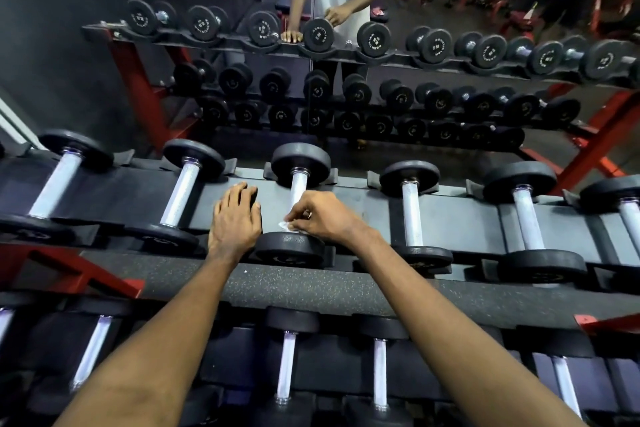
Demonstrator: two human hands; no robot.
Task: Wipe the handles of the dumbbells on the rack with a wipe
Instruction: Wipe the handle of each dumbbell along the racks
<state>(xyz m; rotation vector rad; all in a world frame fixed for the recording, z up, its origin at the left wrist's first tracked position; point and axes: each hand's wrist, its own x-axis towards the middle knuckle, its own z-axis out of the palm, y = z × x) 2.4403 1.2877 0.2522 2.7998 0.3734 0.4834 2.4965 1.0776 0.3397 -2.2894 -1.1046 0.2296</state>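
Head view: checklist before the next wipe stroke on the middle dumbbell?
1. Wipe held: ok, right hand pinches it.
2. Wipe on handle: ok, at its near end.
3. Left hand clear of handle: ok, rests flat on the rack beside it.
4. Dumbbell seated: ok, both heads sit in the rack's cradles.
5. Rest of handle unobstructed: ok.
6. Wipe dampness: cannot tell, mostly hidden.
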